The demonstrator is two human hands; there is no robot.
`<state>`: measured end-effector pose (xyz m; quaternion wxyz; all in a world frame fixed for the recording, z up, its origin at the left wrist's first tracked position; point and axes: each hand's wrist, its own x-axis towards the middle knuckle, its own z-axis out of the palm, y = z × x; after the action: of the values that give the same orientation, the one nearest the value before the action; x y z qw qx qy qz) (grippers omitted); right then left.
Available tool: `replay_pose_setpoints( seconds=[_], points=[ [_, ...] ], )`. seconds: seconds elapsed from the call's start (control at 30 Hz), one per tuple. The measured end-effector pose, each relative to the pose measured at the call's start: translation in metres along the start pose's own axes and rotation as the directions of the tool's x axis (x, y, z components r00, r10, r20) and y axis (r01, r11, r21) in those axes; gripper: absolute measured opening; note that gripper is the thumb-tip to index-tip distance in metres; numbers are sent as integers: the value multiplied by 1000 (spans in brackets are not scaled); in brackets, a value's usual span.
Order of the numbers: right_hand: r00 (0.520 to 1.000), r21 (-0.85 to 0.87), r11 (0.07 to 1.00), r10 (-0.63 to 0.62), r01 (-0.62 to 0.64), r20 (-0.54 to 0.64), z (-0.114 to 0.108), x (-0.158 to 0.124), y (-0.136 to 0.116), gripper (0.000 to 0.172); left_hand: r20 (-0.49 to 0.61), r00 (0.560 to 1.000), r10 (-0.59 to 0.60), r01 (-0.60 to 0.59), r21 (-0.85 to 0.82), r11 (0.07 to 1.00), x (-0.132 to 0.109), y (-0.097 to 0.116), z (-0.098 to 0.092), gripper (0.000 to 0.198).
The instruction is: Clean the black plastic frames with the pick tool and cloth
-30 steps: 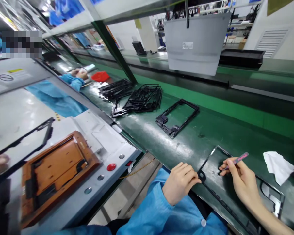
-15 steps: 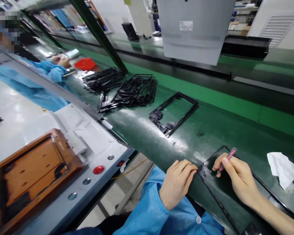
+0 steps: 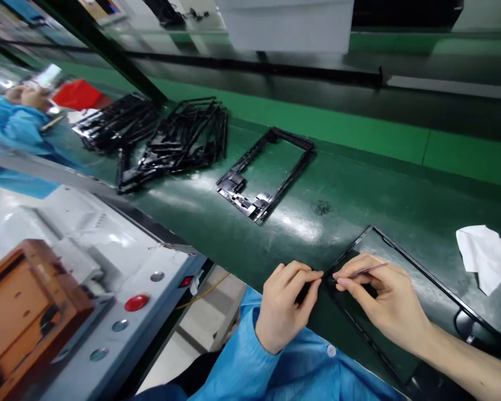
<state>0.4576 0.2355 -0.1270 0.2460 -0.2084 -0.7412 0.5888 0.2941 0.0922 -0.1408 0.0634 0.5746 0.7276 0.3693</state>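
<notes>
Black frame: lies at near right in the head view, on the green counter, beneath the right hand.
Left hand: knuckles up, fingers curled, thumb and forefinger pinching the frame's left corner.
Right hand: forearm slanting in from near right, fingers bent, pinching a slim tool, fingertips near the left hand's.
White cloth: far side of the frame, right.
</notes>
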Motion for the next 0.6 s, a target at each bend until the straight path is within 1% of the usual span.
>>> replay_pose_setpoints(
  seconds=[0.23, 0.37, 0.47, 0.6],
  points=[
    [999, -74, 996, 52, -52, -5, 2, 4, -3, 8, 12, 1000, -10, 10, -8, 1000, 2, 2, -3, 12],
    [992, -44, 991, 125, -125, 10, 3, 4, -1, 8, 11, 1000, -11, 12, -27, 1000, 2, 2, -4, 13],
    [989, -32, 988, 149, -148, 14, 3, 4, 1, 9, 13, 1000, -12, 13, -38, 999, 2, 2, -3, 13],
    [980, 36, 980, 197, -197, 10, 4, 3, 1, 10, 22, 1000, -12, 13, -41, 999, 2, 1, -3, 14]
  ],
)
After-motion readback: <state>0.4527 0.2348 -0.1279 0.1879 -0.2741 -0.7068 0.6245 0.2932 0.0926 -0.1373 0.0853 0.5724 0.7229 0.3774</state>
